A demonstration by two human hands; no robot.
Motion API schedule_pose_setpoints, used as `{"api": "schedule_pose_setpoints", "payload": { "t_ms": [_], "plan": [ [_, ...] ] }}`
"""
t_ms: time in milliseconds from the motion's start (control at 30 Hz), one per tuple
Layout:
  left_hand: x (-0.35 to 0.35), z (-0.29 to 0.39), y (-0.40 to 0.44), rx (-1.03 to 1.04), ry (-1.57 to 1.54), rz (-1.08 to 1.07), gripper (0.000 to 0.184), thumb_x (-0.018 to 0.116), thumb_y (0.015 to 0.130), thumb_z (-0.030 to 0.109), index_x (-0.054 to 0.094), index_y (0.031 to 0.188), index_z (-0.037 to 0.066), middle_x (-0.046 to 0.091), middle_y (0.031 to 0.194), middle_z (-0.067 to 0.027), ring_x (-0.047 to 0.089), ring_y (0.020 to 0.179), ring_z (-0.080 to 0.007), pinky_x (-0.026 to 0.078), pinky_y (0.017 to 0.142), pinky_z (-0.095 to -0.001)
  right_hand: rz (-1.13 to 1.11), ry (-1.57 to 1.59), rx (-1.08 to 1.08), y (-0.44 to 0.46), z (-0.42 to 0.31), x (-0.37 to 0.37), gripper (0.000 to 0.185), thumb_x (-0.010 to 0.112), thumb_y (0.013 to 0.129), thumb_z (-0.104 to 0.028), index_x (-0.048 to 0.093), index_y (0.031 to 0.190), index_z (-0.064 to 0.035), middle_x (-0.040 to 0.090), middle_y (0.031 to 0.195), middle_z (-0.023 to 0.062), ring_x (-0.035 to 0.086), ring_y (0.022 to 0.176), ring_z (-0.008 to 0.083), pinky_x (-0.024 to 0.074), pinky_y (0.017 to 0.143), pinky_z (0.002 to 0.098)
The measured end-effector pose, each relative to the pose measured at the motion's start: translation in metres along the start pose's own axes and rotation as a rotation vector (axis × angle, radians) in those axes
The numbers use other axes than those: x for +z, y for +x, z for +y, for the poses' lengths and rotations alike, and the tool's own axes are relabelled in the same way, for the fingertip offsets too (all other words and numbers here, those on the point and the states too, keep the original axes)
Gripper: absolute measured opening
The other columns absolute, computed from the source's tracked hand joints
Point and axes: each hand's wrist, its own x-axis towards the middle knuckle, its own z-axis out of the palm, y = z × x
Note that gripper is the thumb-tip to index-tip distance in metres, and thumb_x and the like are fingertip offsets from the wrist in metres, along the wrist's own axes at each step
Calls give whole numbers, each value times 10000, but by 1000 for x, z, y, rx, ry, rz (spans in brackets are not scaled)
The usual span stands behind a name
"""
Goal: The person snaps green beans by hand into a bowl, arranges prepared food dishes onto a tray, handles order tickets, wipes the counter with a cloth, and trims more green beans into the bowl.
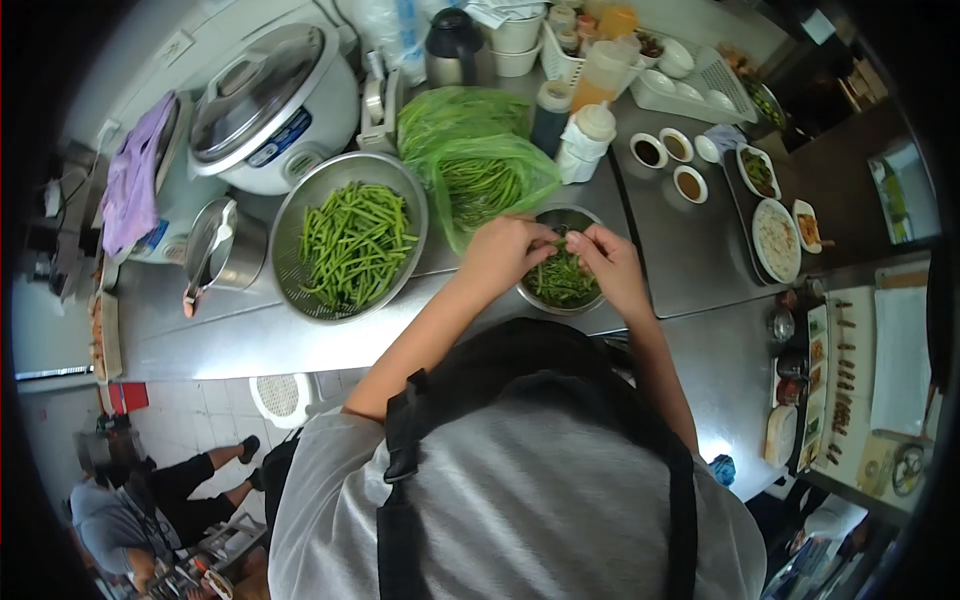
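Over a small steel bowl [566, 306] of green trimmings, my left hand [508, 254] and my right hand [612, 268] meet with fingertips pinched together. A small piece of green bean [558, 243] shows between them, and both hands appear to hold it. Just left of the bowl, a green plastic bag [450, 150] lies open with long whole green beans [482, 188] inside. Farther left sits a large perforated steel colander [415, 215] with cut green beans [355, 245].
A rice cooker [270, 110] and steel pot [240, 260] stand left. Behind are a thermos [458, 50], bottles [585, 140] and a white basket [690, 103]. Sauce dishes [690, 184] and a rice plate [775, 240] are right. Another person [110, 515] sits lower left.
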Motion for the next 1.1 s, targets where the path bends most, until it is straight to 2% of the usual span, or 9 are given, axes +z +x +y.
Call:
{"api": "schedule_pose_setpoints", "payload": {
  "t_ms": [167,333,500,600,733,800,900,1033,1100],
  "plan": [
    [23,-3,3,-265,-466,-82,165,726,791,108,694,918,8,658,721,-37,569,577,-94,472,581,-243,238,623,56,4,18,11,248,516,967,-263,598,967,-30,542,762,4,462,594,59,394,542,222],
    [43,-23,6,-364,-922,103,190,701,846,123,642,944,-29,655,732,-18,556,602,-44,450,566,-189,16,503,196,-1,26,3,327,456,989,-300,619,1026,-19,508,734,-15,471,614,58,397,558,213],
    [44,-26,13,-325,-801,277,201,708,835,139,637,918,-30,642,670,-39,546,561,-56,435,540,-221,-328,218,220,-10,19,18,353,439,996,-295,630,1072,-9,484,695,-35,434,576,54,383,535,209],
    [43,-24,12,-311,-682,336,202,700,842,150,636,915,-27,640,673,-35,539,568,-56,432,540,-224,-315,228,272,-8,19,24,316,458,990,-274,655,1025,-29,507,677,-11,445,577,49,388,530,226],
    [37,-18,10,-326,-497,358,233,672,867,185,650,950,-31,638,676,-31,522,563,-54,426,537,-226,-177,-178,30,-11,3,27,223,515,953,-205,666,936,-43,596,740,72,563,653,136,443,592,280],
    [42,-26,10,-362,-657,165,235,644,890,194,655,983,-21,658,771,-34,560,637,-61,437,563,-205,-103,-219,-242,-13,0,32,185,534,932,-175,662,912,-43,631,800,110,621,718,195,468,635,306],
    [43,-32,11,-475,-960,-120,226,618,901,184,664,1024,0,669,871,-44,581,702,-64,452,589,-197,-97,-295,-406,-16,-4,34,163,543,915,-146,646,907,-21,646,829,120,642,790,263,481,675,319],
    [40,-34,6,-512,-1196,-289,214,557,915,155,652,1054,22,652,862,-32,568,709,-63,463,608,-196,-135,-330,-401,-20,-10,34,145,549,893,-130,634,879,-14,640,794,113,647,788,250,480,662,321],
    [13,-35,0,-475,-1036,2,222,513,931,156,631,1063,22,624,806,-14,557,680,-67,461,601,-200,-180,-232,-256,-19,-18,27,131,558,874,-125,632,864,-18,634,772,112,643,777,247,480,652,322]
  ]
}}
